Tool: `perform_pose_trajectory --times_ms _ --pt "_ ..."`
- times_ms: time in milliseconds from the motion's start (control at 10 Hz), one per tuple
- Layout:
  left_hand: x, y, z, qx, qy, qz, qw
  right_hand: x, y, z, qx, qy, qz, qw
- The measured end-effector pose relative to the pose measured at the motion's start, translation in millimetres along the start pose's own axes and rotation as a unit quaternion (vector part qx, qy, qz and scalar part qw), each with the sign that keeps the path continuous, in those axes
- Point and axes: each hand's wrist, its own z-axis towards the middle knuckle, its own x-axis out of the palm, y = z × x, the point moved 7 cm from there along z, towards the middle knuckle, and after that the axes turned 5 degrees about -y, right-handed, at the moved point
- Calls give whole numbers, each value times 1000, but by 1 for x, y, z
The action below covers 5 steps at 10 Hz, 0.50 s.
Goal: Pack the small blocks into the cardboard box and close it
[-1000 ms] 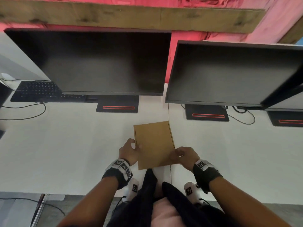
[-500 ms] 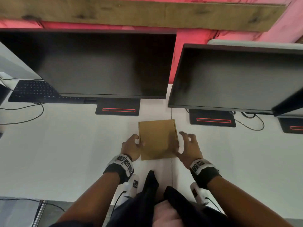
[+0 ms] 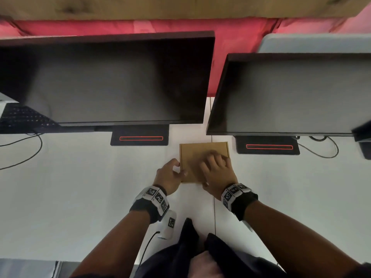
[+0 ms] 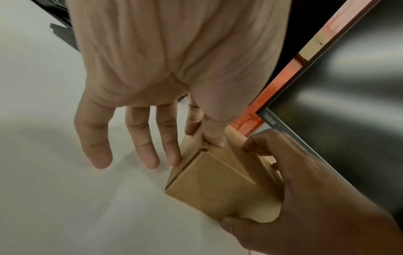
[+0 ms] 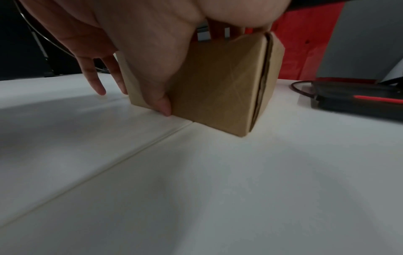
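Head view: right grip (image 3: 217, 171), earlier beside the cardboard box (image 3: 192, 153), now clasps its shut lid; left grip (image 3: 169, 174) pinches an edge; packing seems done.

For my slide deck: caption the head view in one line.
Closed cardboard box gripped by the left hand and right hand on a white desk before two dark monitors.

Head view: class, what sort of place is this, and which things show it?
Probably an office or computer room: a left monitor and a right monitor, both dark, stand on a white desk, with a black keyboard at the far left.
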Motion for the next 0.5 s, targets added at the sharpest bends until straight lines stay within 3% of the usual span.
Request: perform_pose_trajectory --times_ms 300,500 --pt "-4 -12 0 11 24 36 999 -12 -2 -1 -6 13 20 1000" --pt "-15 -28 -14 53 -16 60 997 -34 -11 -9 11 14 47 999"
